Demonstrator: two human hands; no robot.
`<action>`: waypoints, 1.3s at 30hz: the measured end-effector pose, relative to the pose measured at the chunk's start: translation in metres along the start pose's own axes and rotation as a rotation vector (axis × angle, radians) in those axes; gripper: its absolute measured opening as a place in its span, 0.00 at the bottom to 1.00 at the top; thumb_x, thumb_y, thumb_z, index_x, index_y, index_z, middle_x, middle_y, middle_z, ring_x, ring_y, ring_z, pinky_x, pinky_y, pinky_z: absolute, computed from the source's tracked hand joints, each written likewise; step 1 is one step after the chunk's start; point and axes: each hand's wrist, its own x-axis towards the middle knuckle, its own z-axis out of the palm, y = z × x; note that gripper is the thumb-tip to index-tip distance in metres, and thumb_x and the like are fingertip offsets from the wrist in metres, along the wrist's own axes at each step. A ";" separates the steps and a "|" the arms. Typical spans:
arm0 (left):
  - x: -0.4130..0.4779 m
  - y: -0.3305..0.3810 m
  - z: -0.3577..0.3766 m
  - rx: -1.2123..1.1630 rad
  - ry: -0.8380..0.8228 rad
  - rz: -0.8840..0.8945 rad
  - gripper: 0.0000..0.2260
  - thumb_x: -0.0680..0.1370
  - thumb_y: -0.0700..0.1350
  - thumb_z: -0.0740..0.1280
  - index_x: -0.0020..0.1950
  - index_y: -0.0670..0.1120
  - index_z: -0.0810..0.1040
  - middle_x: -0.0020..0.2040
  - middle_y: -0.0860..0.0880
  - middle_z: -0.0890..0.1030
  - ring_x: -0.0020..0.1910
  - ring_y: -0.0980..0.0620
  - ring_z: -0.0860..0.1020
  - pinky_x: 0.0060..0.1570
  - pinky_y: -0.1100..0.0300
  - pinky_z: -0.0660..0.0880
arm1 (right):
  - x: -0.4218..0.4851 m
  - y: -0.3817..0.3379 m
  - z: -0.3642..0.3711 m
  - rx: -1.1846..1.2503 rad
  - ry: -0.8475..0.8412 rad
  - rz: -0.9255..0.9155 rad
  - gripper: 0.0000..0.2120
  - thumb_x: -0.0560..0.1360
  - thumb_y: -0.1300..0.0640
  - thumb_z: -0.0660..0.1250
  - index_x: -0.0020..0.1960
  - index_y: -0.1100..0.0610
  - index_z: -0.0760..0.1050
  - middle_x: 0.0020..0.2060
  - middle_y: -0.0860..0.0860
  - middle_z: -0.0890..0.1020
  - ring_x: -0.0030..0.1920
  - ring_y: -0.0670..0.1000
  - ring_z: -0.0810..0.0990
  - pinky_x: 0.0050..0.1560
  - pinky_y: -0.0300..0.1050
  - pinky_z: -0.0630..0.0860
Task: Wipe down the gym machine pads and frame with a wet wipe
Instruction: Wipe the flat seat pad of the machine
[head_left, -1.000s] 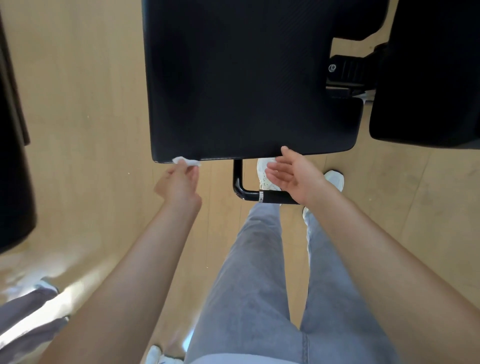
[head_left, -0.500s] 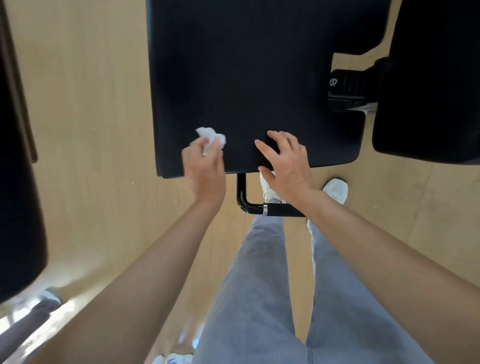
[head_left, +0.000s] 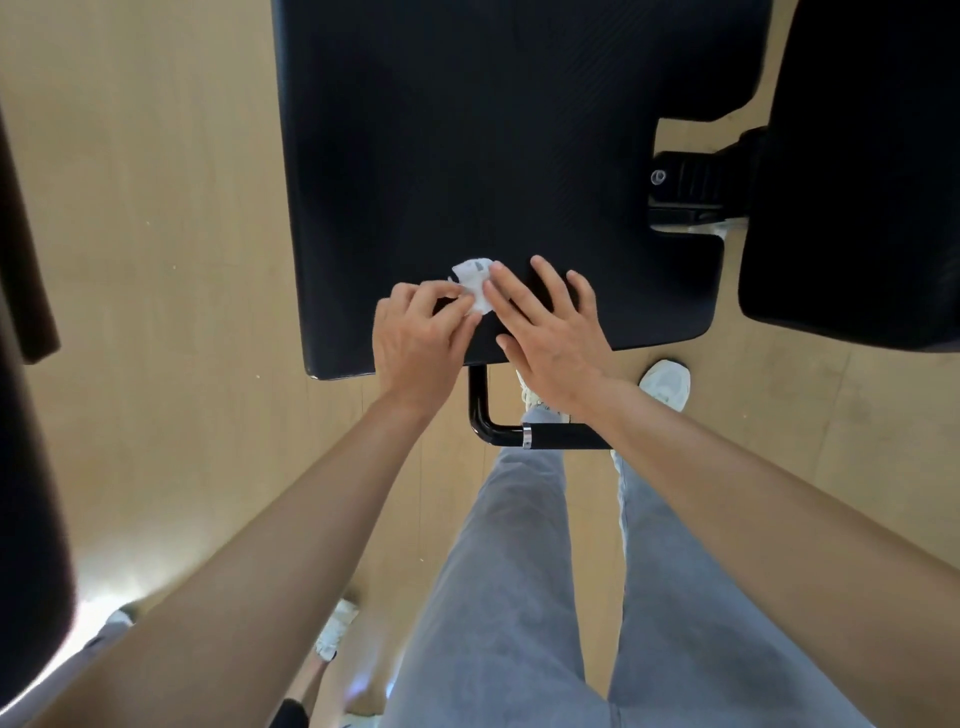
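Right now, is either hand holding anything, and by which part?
The left hand pinches the crumpled wet wipe by its near left edge. The right hand grips nothing; its straight fingers touch the wipe's right side.

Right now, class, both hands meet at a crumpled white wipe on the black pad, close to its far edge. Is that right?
Wrong edge. In the head view the left hand and right hand meet at the crumpled white wipe on the black pad close to its near edge.
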 end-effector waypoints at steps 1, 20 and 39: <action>0.008 0.000 0.000 0.043 0.009 -0.008 0.06 0.81 0.50 0.70 0.53 0.50 0.86 0.54 0.53 0.84 0.47 0.47 0.78 0.43 0.53 0.71 | 0.008 0.001 -0.004 -0.024 -0.002 0.024 0.28 0.84 0.47 0.54 0.82 0.52 0.55 0.82 0.49 0.57 0.79 0.62 0.59 0.76 0.65 0.57; 0.012 0.016 -0.003 0.022 -0.026 0.044 0.08 0.79 0.47 0.69 0.57 0.50 0.84 0.63 0.50 0.81 0.61 0.45 0.78 0.54 0.50 0.74 | -0.011 -0.002 0.002 0.104 0.129 -0.010 0.22 0.81 0.61 0.60 0.74 0.63 0.70 0.70 0.61 0.74 0.61 0.61 0.76 0.63 0.56 0.74; 0.014 -0.004 -0.008 0.110 -0.135 -0.191 0.27 0.74 0.55 0.77 0.70 0.47 0.77 0.76 0.45 0.73 0.76 0.41 0.68 0.74 0.39 0.64 | 0.043 0.013 -0.025 -0.084 0.002 -0.025 0.26 0.84 0.47 0.53 0.80 0.52 0.61 0.81 0.54 0.61 0.77 0.62 0.63 0.75 0.64 0.60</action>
